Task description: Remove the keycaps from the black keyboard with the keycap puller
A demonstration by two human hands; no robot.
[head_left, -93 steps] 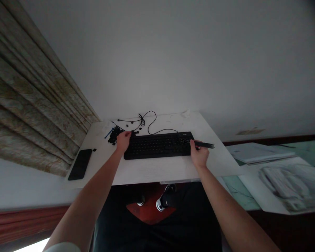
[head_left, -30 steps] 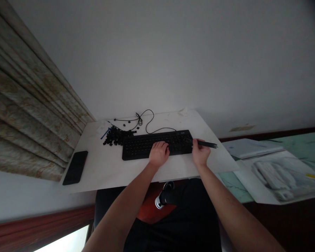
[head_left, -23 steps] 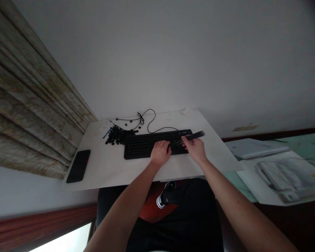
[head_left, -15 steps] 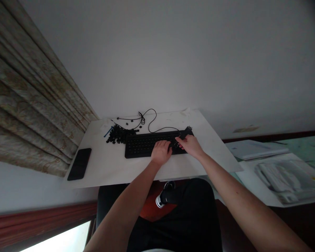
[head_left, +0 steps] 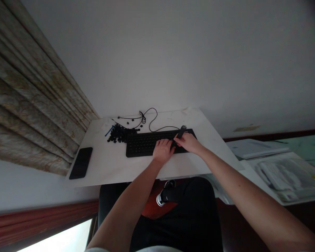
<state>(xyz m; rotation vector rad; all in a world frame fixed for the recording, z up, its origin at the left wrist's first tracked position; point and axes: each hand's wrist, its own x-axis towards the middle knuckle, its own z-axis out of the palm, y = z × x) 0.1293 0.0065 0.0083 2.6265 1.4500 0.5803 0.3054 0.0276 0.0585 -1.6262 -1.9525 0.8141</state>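
A black keyboard [head_left: 140, 144] lies on the white table [head_left: 110, 168], with its key area partly covered by my hands. My left hand [head_left: 162, 150] rests on the keys at the middle, fingers stretched and slightly apart, thumb towards the right hand. In my right hand [head_left: 187, 141], closed over the right part of the keyboard, is a slim black brush [head_left: 182, 132], its bristle-like end pointing up and away. The brush's lower end is close to my left thumb; whether they touch I cannot tell. Left of the keyboard sits a heap of loose black keycaps [head_left: 119, 133].
A black cable [head_left: 153, 120] loops behind the keyboard, and a blue stick [head_left: 109, 131] pokes out beside the keycaps. At the left table edge lies a dark phone [head_left: 81, 163]. A curtain [head_left: 36, 91] hangs at left; papers [head_left: 257, 148] lie at right.
My right hand has turned the brush more upright, its bristle end shifting left. My left hand stays on the keys. The whole view has shifted slightly.
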